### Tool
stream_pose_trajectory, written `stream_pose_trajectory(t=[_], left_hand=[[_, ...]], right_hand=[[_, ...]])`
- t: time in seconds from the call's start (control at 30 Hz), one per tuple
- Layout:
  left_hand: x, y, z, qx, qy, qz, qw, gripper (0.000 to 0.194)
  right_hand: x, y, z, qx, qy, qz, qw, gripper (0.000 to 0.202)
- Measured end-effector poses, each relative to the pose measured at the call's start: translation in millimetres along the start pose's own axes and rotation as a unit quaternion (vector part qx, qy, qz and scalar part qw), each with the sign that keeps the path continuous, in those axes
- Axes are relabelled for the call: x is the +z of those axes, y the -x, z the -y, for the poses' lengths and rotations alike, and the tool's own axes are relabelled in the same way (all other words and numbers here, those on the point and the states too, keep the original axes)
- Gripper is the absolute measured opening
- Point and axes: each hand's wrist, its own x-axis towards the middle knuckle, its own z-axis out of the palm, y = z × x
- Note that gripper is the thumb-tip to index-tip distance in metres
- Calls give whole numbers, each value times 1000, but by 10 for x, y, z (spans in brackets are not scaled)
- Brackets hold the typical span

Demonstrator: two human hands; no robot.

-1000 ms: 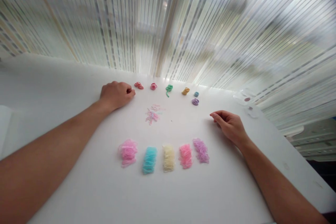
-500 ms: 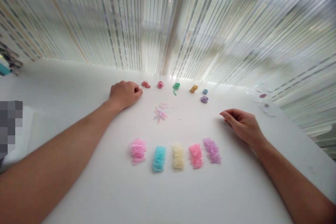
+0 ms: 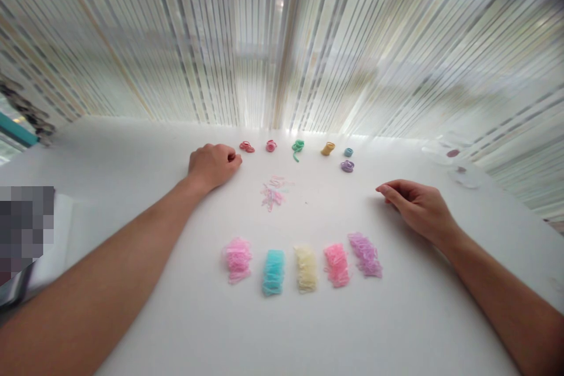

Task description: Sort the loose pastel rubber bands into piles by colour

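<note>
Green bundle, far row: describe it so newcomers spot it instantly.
On the white table, look to the far side, near the striped curtain. There, between the pink bundle and the golden bundle, lies the green bundle, set apart by color and a loose tail trailing toward the viewer.

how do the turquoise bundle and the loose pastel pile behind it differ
The turquoise bundle is one colour, while the pastel pile mixes pinks with other pale tints. The turquoise bundle forms a compact, roughly rectangular block; the pastel pile is loosely scattered. Both lie on the white table.
</note>
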Motion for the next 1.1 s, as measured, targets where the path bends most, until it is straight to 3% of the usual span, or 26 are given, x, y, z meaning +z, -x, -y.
stream_pose_trajectory(t=[0.37, 0.73, 0.93, 1.1], left_hand=[[-12, 28, -32, -4, -6, 0, 1000, 40], [-54, 15, -53, -18, -19, 11, 1000, 42], [-44, 12, -46, -17, -14, 12, 1000, 41], [-15, 20, -30, -6, -1, 3, 1000, 40]], right_hand=[[9, -5, -38, -10, 13, 6, 1000, 43], [40, -47, 75, -13, 10, 25, 1000, 40], [84, -179, 206, 10, 13, 103, 995, 43], [225, -335, 548, -10, -1, 194, 981, 41]])
